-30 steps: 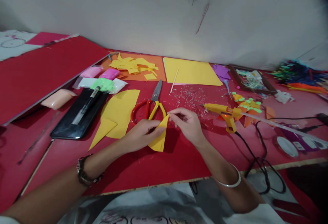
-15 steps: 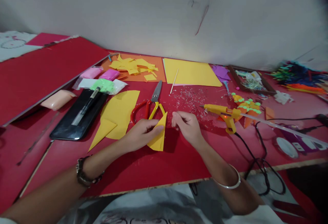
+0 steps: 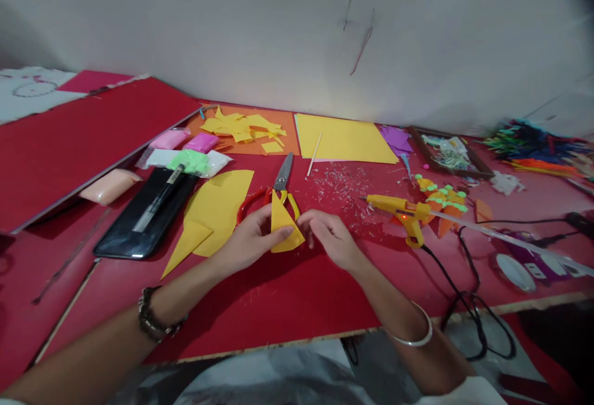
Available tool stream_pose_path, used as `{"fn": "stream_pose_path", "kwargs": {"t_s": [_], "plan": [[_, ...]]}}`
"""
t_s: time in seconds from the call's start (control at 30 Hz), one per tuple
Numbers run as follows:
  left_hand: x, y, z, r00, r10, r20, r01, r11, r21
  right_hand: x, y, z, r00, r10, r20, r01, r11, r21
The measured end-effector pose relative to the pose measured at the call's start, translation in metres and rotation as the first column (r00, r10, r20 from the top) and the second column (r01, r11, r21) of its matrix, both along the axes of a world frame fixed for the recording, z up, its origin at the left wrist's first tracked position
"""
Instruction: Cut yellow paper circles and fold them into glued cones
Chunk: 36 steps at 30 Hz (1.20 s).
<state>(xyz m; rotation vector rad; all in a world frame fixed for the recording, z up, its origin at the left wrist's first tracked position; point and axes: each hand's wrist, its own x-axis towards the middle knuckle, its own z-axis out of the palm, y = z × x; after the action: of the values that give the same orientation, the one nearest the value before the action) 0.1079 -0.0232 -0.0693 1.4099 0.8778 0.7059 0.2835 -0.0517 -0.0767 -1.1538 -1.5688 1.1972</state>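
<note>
My left hand [image 3: 250, 238] pinches a small yellow paper piece [image 3: 282, 227] rolled toward a cone, its point up, just above the red table [image 3: 288, 300]. My right hand [image 3: 327, 238] is at the piece's right edge, fingers curled against it. Right behind the paper lie scissors [image 3: 273, 191] with red and yellow handles. A larger cut sheet of yellow paper [image 3: 214, 207] lies flat to the left of my left hand.
A yellow glue gun [image 3: 403, 212] with its cord rests to the right. A black phone with a pen [image 3: 148, 213], bags of coloured clay [image 3: 185, 151], yellow scraps [image 3: 244, 125], a full yellow sheet [image 3: 341, 138] and a wooden stick [image 3: 314, 154] lie behind. Craft clutter fills the far right.
The yellow piece turned from hanging point-down to standing point-up and curled. Both hands moved slightly farther from me, toward the scissors, and my right hand returned to the paper's edge.
</note>
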Motion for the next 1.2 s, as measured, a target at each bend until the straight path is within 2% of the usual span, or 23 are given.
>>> {"fn": "stream_pose_path", "kwargs": {"t_s": [0.1,0.27,0.33,0.4,0.47,0.57,0.63,0.73,0.87,0.97,1.03,1.1,1.2], "plan": [[-0.001,-0.001,0.004,0.999,-0.002,-0.036,0.004,0.998,0.056,-0.002,-0.001,0.003,0.987,0.080,0.137,-0.091,0.993,0.077],[-0.012,-0.003,0.019,0.944,-0.281,-0.175,0.286,0.958,0.006,-0.003,0.002,0.012,0.970,0.094,0.226,-0.108,0.993,0.052],[-0.017,-0.003,0.024,0.939,-0.298,-0.173,0.302,0.953,-0.006,-0.003,0.005,0.019,0.958,0.026,0.287,-0.050,0.996,0.075],[-0.021,0.000,0.027,0.968,-0.211,-0.139,0.214,0.977,0.001,-0.008,0.009,0.026,0.909,-0.056,0.414,0.006,0.993,0.119],[-0.023,0.005,0.026,0.995,-0.058,-0.081,0.060,0.998,0.018,-0.017,0.012,0.032,0.815,-0.101,0.571,-0.003,0.984,0.177],[-0.023,0.013,0.021,0.986,0.160,0.042,-0.160,0.987,-0.006,-0.036,0.014,0.034,0.633,-0.110,0.766,-0.143,0.956,0.256],[-0.022,0.016,0.019,0.956,0.264,0.128,-0.256,0.964,-0.074,-0.048,0.016,0.031,0.522,-0.124,0.844,-0.243,0.927,0.287],[-0.020,0.018,0.022,0.893,0.352,0.282,-0.311,0.933,-0.181,-0.055,0.018,0.022,0.444,-0.126,0.887,-0.314,0.906,0.285],[-0.020,0.018,0.030,0.815,0.382,0.436,-0.289,0.920,-0.266,-0.047,0.018,0.013,0.323,-0.137,0.936,-0.271,0.935,0.231],[-0.020,0.019,0.031,0.816,0.425,0.391,-0.337,0.900,-0.277,-0.035,0.016,0.011,0.253,-0.166,0.953,-0.176,0.961,0.215],[-0.020,0.019,0.029,0.861,0.413,0.297,-0.364,0.908,-0.207,-0.029,0.014,0.012,0.234,-0.187,0.954,-0.118,0.969,0.219],[-0.020,0.019,0.026,0.903,0.389,0.183,-0.377,0.921,-0.097,-0.027,0.013,0.014,0.232,-0.188,0.954,-0.050,0.978,0.205],[-0.020,0.018,0.026,0.910,0.408,0.067,-0.410,0.912,0.014,-0.030,0.017,0.018,0.280,-0.140,0.950,0.073,0.990,0.125]]}}
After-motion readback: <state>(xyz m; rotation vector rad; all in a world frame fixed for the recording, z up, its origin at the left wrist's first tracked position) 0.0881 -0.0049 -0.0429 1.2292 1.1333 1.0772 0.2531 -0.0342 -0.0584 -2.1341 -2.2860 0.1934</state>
